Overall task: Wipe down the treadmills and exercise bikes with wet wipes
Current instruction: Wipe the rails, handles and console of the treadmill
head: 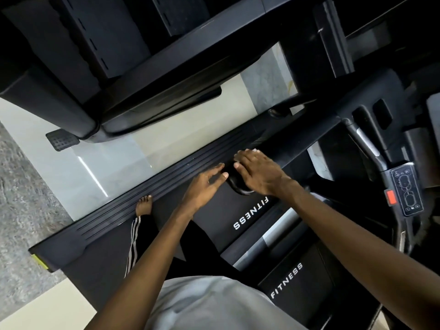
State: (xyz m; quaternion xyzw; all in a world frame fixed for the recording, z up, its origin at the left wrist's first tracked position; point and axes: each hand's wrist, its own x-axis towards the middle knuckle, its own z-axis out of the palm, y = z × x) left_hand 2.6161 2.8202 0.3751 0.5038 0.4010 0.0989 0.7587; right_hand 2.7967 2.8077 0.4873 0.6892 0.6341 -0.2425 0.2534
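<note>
Left hand (202, 189) beside right hand (258, 173) atop treadmill handrail (240, 188)

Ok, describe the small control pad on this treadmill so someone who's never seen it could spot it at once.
From the black treadmill deck with white FITNESS lettering, look right to the black handrail with a silver band. At its end sits the small black rectangular control pad with white outlined symbols; a red tab on its edge sets it apart.
</note>
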